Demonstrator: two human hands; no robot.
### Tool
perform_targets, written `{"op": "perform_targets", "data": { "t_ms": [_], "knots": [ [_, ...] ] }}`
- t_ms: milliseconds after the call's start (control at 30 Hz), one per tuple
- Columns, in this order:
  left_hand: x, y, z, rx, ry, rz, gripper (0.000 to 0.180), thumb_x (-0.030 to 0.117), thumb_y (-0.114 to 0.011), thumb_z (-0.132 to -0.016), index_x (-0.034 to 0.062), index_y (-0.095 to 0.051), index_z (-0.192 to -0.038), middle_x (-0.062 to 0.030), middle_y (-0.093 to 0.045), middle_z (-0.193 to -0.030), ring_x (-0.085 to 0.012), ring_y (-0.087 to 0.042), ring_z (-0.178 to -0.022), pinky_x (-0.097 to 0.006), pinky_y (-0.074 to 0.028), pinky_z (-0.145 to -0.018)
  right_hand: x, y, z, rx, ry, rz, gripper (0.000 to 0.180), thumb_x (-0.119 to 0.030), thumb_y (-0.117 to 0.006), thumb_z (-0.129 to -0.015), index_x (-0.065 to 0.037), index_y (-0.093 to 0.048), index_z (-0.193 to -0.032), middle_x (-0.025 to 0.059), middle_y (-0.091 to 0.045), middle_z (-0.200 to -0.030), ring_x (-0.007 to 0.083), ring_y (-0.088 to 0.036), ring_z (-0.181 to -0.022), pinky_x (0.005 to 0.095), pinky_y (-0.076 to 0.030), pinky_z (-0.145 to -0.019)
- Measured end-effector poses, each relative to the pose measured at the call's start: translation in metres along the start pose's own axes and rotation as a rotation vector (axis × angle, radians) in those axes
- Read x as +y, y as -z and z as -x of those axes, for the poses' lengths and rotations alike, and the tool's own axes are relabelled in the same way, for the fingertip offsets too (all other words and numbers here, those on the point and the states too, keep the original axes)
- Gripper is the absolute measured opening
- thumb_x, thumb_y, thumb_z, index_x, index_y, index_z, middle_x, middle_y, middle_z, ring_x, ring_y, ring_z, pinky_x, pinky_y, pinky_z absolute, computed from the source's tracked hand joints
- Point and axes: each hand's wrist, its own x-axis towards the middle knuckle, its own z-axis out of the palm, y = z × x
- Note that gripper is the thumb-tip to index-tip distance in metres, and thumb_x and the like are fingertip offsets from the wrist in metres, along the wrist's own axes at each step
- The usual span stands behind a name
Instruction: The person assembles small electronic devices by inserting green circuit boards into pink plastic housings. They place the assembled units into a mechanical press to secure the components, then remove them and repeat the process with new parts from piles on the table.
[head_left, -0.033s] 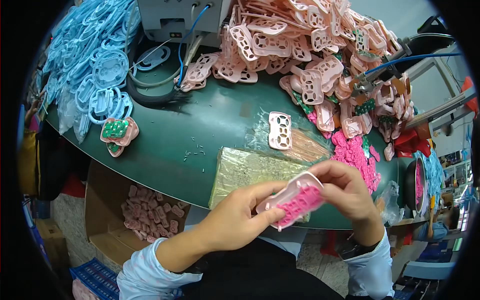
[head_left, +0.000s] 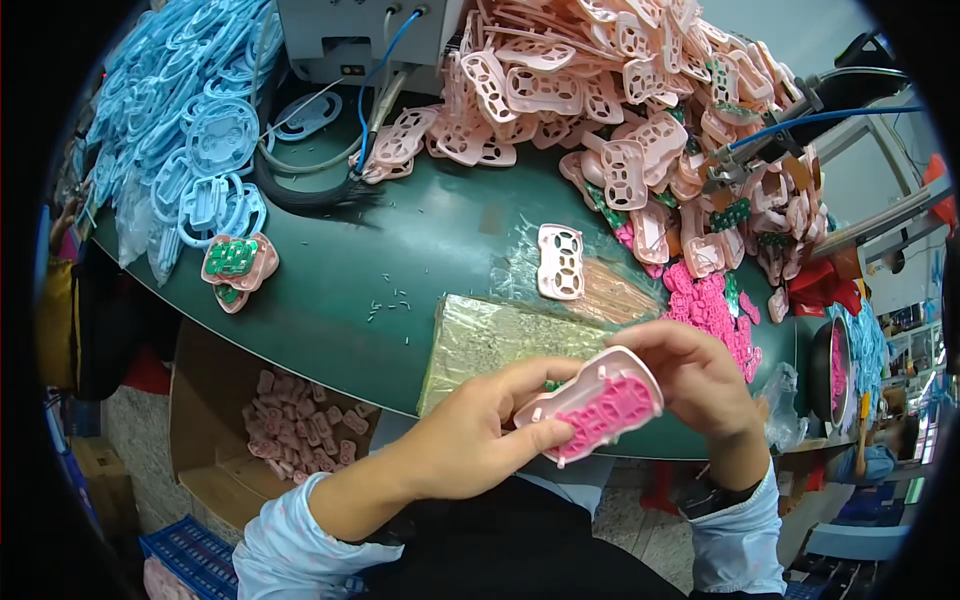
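Note:
My left hand [head_left: 480,435] is closed on the near left end of a pale pink plastic shell [head_left: 640,375], its thumb pressed on the near rim. Inside the shell lies a bright pink button pad [head_left: 605,412]. My right hand [head_left: 705,385] has its bent fingers against the shell's far right edge; some fingertips are hidden behind it. A bit of green shows between my left fingers and the shell, too small to name. Beyond my hands, a pale pink cover with holes [head_left: 546,268] lies on clear film.
On the green table [head_left: 330,260] stand heaps of pink shells [head_left: 545,90], blue plastic parts [head_left: 220,135] and bright pink button pads [head_left: 705,310]. A film-wrapped yellowish block [head_left: 490,340] lies ahead of my hands. Below left, a cardboard box [head_left: 205,420] holds pink pieces.
The shell's right end has tipped up and shows more of its inside. My right thumb and fingers have shifted off the button pad to the shell's outer edge.

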Motion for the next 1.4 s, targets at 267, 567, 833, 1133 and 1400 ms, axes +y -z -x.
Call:
{"op": "perform_targets", "data": {
  "t_ms": [267,567,833,1133,1400],
  "knots": [
    [0.018,0.008,-0.006,-0.139,-0.054,0.122,0.017,0.004,-0.061,-0.093,0.0007,-0.056,-0.109,-0.0027,-0.064,-0.096,-0.0084,-0.059,-0.089,-0.026,-0.048,-0.079,0.039,0.000,0.011,-0.115,-0.407,-0.312,0.032,-0.023,-0.053,-0.099,0.002,-0.058,-0.118,0.0123,-0.067,-0.102,0.0143,-0.067,-0.082,0.0266,-0.057,-0.060],
    [0.021,0.005,0.000,0.277,-1.014,-1.371,0.029,0.006,-0.072,-0.070,0.0084,-0.067,-0.099,-0.0054,-0.071,-0.100,-0.0174,-0.062,-0.083,-0.030,-0.043,-0.067,0.032,-0.018,0.018,0.060,-0.349,-0.662,0.052,-0.042,-0.037,-0.103,0.004,-0.054,-0.121,0.0161,-0.067,-0.101,0.0222,-0.067,-0.085,0.0311,-0.057,-0.057],
    [0.014,0.009,0.020,0.200,-1.070,-1.586,0.033,0.019,-0.072,-0.073,0.0091,-0.066,-0.104,-0.0078,-0.067,-0.110,-0.0179,-0.057,-0.098,-0.030,-0.041,-0.077,0.014,-0.040,0.018,0.240,-0.414,-0.495,0.022,-0.012,-0.064,-0.090,0.002,-0.061,-0.107,0.0088,-0.067,-0.095,0.0147,-0.067,-0.082,0.0314,-0.058,-0.070],
    [-0.018,0.025,0.019,0.209,-0.203,-1.338,0.075,0.032,-0.087,-0.061,0.0077,-0.056,-0.125,-0.0224,-0.029,-0.150,-0.0463,-0.016,-0.143,-0.065,-0.009,-0.110,0.032,0.019,0.025,0.284,-0.326,0.094,0.018,-0.010,-0.070,-0.086,0.003,-0.065,-0.096,0.0072,-0.070,-0.085,0.0107,-0.066,-0.074,0.0233,-0.052,-0.067],
    [-0.026,0.025,0.011,0.178,-0.358,-0.952,0.064,0.008,-0.082,-0.067,0.0011,-0.050,-0.122,-0.0175,-0.055,-0.132,-0.0355,-0.058,-0.115,-0.046,-0.047,-0.096,0.031,0.014,0.011,0.182,-0.374,0.122,0.020,-0.010,-0.071,-0.087,0.004,-0.065,-0.100,0.0066,-0.069,-0.085,0.0095,-0.065,-0.074,0.0220,-0.052,-0.066]
  ]
}}
